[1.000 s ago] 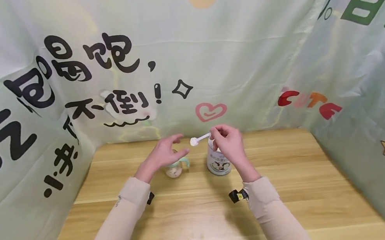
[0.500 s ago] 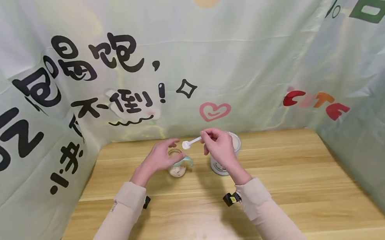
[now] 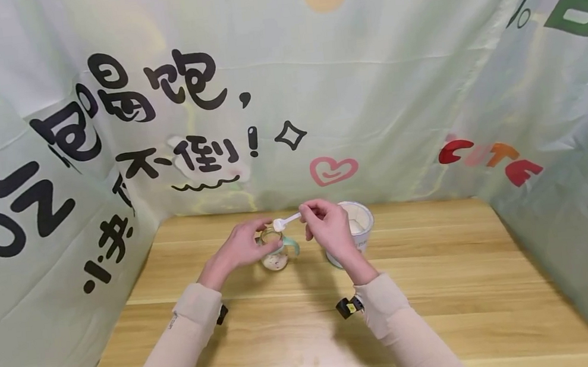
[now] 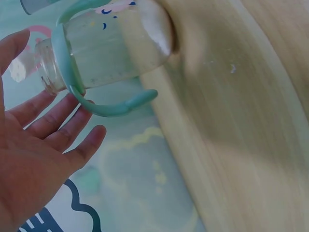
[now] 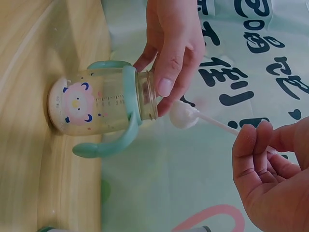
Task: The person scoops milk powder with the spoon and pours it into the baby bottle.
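Observation:
A clear baby bottle (image 3: 275,262) with mint-green handles (image 5: 131,96) and a bear print stands upright and uncapped on the table, white powder (image 5: 57,107) in its base. My left hand (image 3: 238,246) is around the bottle's neck, fingers lightly bent and touching near the rim, thumb apart from them in the left wrist view. Between thumb and fingertips, my right hand (image 3: 328,228) pinches the thin handle of a white measuring scoop (image 5: 183,115). Heaped with white powder, the scoop's bowl is just above the bottle mouth (image 5: 148,95).
An uncovered can (image 3: 362,239) of white powder stands right of the bottle, partly behind my right hand. The wooden table (image 3: 289,339) meets printed fabric walls (image 3: 399,106) at the back and sides. A few white specks (image 4: 233,68) lie on the wood.
My right hand has carried the filled scoop left from over the can to the bottle's mouth. My left hand has come down closer around the bottle's neck.

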Demonstrator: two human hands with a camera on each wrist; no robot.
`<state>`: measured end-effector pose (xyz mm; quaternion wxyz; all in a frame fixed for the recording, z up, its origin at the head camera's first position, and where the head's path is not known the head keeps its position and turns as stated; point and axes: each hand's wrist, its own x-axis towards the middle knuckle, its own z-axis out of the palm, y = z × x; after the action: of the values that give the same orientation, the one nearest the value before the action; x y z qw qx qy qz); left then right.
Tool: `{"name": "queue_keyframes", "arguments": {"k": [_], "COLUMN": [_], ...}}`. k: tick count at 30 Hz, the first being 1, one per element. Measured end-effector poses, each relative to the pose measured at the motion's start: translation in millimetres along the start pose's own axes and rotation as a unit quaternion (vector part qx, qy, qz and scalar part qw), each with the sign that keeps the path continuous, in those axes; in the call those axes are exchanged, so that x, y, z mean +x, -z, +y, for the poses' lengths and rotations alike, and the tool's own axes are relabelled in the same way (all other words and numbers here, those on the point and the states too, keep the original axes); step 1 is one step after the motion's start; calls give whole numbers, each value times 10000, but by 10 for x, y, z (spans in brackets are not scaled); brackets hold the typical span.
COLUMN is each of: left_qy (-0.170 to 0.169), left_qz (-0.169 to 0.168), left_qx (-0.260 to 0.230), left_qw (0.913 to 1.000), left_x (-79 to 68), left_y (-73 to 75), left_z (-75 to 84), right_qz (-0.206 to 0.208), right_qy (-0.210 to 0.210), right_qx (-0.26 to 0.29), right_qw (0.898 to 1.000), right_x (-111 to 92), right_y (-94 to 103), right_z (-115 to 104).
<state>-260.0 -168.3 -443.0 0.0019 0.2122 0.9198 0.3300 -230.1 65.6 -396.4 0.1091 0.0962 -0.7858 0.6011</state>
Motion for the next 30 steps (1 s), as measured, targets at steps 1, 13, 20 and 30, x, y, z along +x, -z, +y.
{"name": "queue_keyframes", "arguments": {"k": [1,13,20,30], "left_qy": [10,67,72,140], "left_qz": [-9,53,42,60], "left_qx": [-7,67,113,70], "left_qw": [10000,9999,9999,9999], "left_x": [-4,-64,-79,-100], "left_y": [-2,-44,-84,-106], "left_z": [-7,-93,-153,-187], "right_qz": [-13,-231,-320,-418], "right_qy": [-4,-71,-60,46], "right_qx": [-2,-32,-83,-237], "right_qw": [10000,9997,9994,9988], "right_x": [-4,-21,-26,-26], "right_y": [-5,-67,-75,-77], "right_z": [-2,13,30,42]}}
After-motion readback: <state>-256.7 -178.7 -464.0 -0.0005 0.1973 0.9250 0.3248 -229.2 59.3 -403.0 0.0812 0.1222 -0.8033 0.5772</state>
